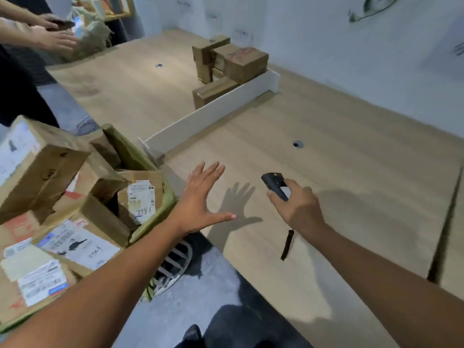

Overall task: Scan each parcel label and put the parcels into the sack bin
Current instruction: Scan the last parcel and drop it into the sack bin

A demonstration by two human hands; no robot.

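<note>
My left hand (pixel 203 197) hovers open with fingers spread above the table's near edge, just right of the green sack bin (pixel 148 169). The bin is piled with several labelled cardboard parcels (pixel 75 237). My right hand (pixel 298 207) grips a dark handheld scanner (pixel 275 185), whose strap dangles below the wrist. A cluster of brown parcels (pixel 231 64) stands far back on the table, behind a white divider (pixel 213 114). Nothing lies on the table under my hands.
The wooden table (pixel 351 172) has two small cable holes. At the top left another person's hands (pixel 54 31) hold a dark object over a second green sack. A white slatted basket (pixel 175 262) sits on the grey floor below the bin.
</note>
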